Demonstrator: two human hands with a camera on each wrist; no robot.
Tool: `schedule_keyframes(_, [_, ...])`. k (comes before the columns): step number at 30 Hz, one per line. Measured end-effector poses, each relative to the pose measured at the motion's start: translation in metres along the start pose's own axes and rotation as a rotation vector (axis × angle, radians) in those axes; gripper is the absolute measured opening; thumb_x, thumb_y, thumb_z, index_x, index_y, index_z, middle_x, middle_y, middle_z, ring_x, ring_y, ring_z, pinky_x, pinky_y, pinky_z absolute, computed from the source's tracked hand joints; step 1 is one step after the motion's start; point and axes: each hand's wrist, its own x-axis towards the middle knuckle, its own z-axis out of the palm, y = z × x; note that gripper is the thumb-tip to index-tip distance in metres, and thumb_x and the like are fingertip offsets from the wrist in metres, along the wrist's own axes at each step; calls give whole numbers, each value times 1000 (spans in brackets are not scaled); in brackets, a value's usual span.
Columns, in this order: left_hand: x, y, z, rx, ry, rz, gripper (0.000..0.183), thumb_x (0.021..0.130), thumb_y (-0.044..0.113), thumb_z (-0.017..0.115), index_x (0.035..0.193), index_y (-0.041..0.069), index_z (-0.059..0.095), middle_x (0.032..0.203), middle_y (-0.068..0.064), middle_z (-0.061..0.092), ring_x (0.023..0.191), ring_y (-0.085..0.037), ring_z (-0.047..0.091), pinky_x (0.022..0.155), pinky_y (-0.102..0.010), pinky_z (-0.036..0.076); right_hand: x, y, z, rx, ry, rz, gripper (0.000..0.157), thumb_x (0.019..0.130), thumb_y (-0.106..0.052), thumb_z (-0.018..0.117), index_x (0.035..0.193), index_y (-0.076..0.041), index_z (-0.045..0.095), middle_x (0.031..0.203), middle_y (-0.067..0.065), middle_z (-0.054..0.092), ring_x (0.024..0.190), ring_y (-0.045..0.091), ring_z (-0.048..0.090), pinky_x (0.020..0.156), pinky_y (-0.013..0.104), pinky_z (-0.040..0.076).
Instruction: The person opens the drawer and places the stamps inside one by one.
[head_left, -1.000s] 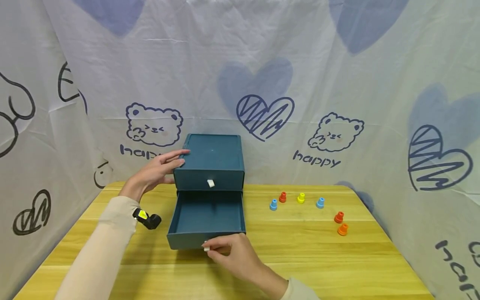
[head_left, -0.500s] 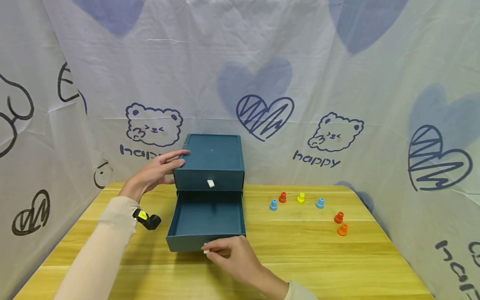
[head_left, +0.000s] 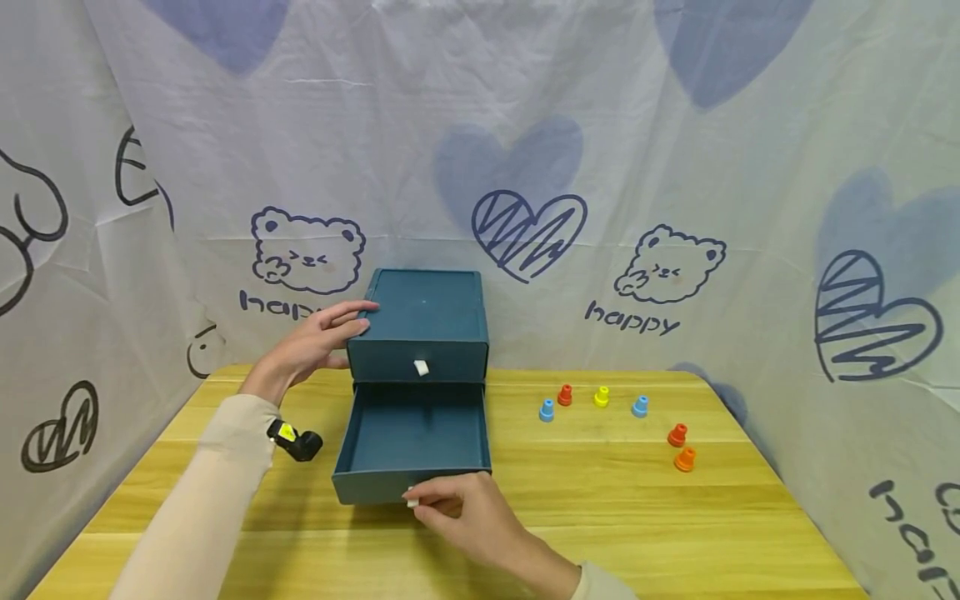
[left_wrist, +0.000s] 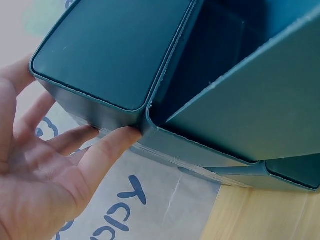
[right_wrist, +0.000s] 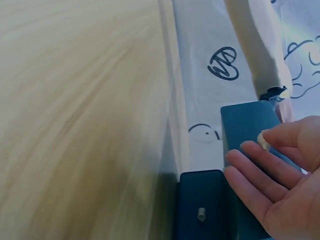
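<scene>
A dark teal drawer cabinet point(head_left: 425, 304) stands at the back of the table. Its top drawer point(head_left: 382, 360) is closed, and the drawer below point(head_left: 420, 437) is pulled far out, with nothing inside. My right hand point(head_left: 480, 512) pinches the white knob point(right_wrist: 263, 140) of that pulled-out drawer between thumb and fingertip, its other fingers extended beside the drawer front. Against the cabinet's left side rests my left hand point(head_left: 307, 346), fingertips at the top edge and fingers spread, as the left wrist view shows. A lower drawer front with its own knob point(right_wrist: 201, 215) appears in the right wrist view.
To the cabinet's right, several small cone-shaped pieces stand scattered on the wooden table point(head_left: 600, 517): blue point(head_left: 547, 410), red point(head_left: 565, 395), yellow point(head_left: 602, 397) and orange point(head_left: 685, 459) among them. A printed white curtain point(head_left: 525, 125) hangs behind and along both sides.
Over the first half second the lower drawer slides very slightly toward me with my right hand on its knob. Since then it has stayed still; my left hand holds its place.
</scene>
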Motion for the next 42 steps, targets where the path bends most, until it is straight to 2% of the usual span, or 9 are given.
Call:
schedule_keyframes(7, [0, 0, 1, 12, 18, 2, 59, 106, 38, 57, 157, 13, 39, 172, -17, 20, 156, -48, 22, 113, -72, 37, -1, -8, -12, -45, -37, -3, 24, 98, -10, 69, 121, -10, 76, 105, 13, 80, 86, 1, 74, 76, 17, 60])
schedule_keyframes(14, [0, -1, 1, 8, 21, 0, 57, 106, 37, 57, 155, 13, 40, 171, -18, 21, 155, -48, 23, 112, -70, 40, -2, -26, -37, -114, -57, 1, 28, 98, -15, 70, 126, -12, 73, 102, 8, 80, 82, 1, 72, 75, 19, 60])
schedule_keyframes(18, [0, -1, 1, -1, 17, -4, 58, 106, 38, 57, 155, 13, 40, 172, -17, 21, 155, -48, 23, 112, -69, 41, -4, -36, -53, -130, -51, -34, 33, 96, -17, 73, 129, -12, 72, 98, 7, 81, 78, 2, 72, 73, 22, 61])
schedule_keyframes(21, [1, -2, 0, -4, 16, -5, 58, 106, 38, 57, 156, 13, 40, 172, -17, 20, 156, -48, 22, 112, -69, 41, -6, -40, -66, -148, -32, -77, 32, 95, -18, 75, 126, -10, 73, 96, 8, 81, 78, 3, 73, 71, 24, 62])
schedule_keyframes(24, [1, -2, 0, -4, 17, -6, 58, 106, 39, 57, 155, 14, 40, 172, -17, 20, 156, -48, 22, 112, -69, 41, -8, -41, -78, -171, -4, -84, 31, 94, -18, 76, 124, -11, 74, 96, 6, 80, 78, 4, 73, 71, 26, 63])
schedule_keyframes(31, [2, -3, 0, -9, 14, -15, 58, 106, 40, 58, 155, 14, 40, 172, -16, 19, 156, -47, 21, 112, -70, 41, -14, -34, -103, -292, 104, -32, 26, 93, -16, 77, 119, -14, 76, 99, 3, 80, 83, 8, 75, 71, 24, 63])
schedule_keyframes(42, [1, -1, -1, -8, 20, -17, 58, 106, 39, 57, 155, 14, 41, 172, -16, 19, 156, -46, 22, 113, -70, 40, -22, -18, -133, -376, 213, 31, 23, 92, -16, 78, 115, -16, 77, 106, 3, 80, 86, 10, 75, 73, 20, 61])
